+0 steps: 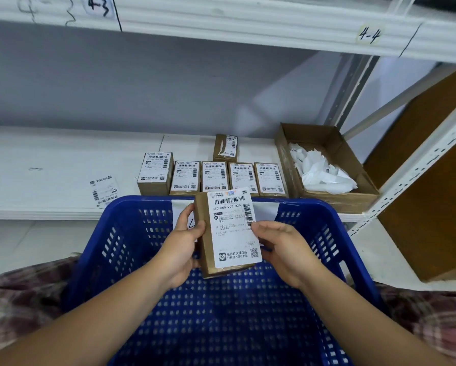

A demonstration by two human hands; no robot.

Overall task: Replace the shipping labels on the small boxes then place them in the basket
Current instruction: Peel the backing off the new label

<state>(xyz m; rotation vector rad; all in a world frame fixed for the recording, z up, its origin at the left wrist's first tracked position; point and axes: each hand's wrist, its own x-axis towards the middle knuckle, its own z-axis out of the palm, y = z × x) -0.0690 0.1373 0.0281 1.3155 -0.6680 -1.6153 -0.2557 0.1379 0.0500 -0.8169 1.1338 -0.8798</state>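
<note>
One small box (207,233) is held over one blue basket (132,205): left hand (180,249) fingers curled round its left edge, right hand (282,249) thumb and fingers clamped on its right edge, thumb on the white label (233,228). Beyond, five labelled boxes (214,177) line the shelf (50,154), with one loose label (104,190) to their left, a sixth box (225,147) behind, and one carton (337,200) of crumpled paper (319,170) to the right.

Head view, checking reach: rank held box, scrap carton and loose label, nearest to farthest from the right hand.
1. The held box, gripped by the right hand.
2. The scrap carton, right on the shelf.
3. The loose label, far left on shelf.
</note>
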